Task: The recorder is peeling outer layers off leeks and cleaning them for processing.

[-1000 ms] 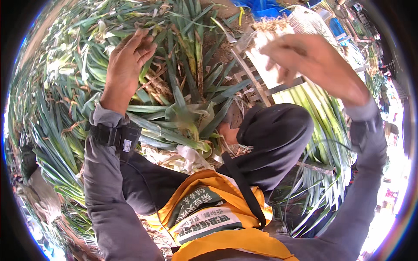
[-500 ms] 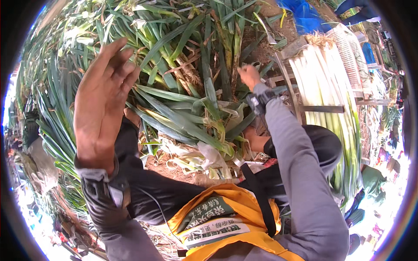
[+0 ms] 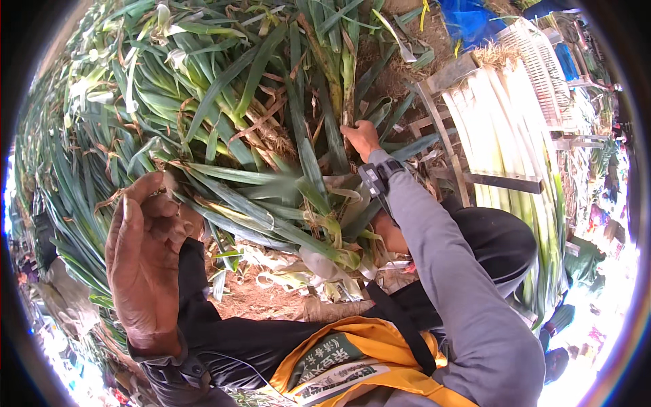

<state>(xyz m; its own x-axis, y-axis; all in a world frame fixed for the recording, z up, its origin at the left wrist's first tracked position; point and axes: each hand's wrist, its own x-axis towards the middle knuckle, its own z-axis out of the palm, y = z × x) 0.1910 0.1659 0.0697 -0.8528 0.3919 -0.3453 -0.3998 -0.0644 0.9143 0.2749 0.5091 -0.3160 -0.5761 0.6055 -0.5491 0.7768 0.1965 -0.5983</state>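
My right hand [image 3: 361,138] reaches forward with its fingers closed at the lower end of a brownish, unpeeled green onion [image 3: 348,85]. My left hand [image 3: 144,254] is raised at the left, palm turned up and fingers loosely bent, with nothing in it. Beyond and beside it spreads a large heap of unpeeled green onions [image 3: 230,88] with long green leaves. Several leafy stalks [image 3: 244,207] lie crosswise between my hands, above pale peeled-off skins [image 3: 325,268]. Both wrists wear dark devices.
At the right, peeled white green onions [image 3: 491,129] lie bundled in a frame with a metal crossbar [image 3: 505,182]. A white plastic basket [image 3: 539,68] stands beyond them, near blue sheeting [image 3: 471,24]. My bent legs [image 3: 498,244] flank brown ground [image 3: 261,298].
My left hand has come lower and nearer, its fingers bending more. The view has shifted a little; my right hand stays at the brownish green onion.
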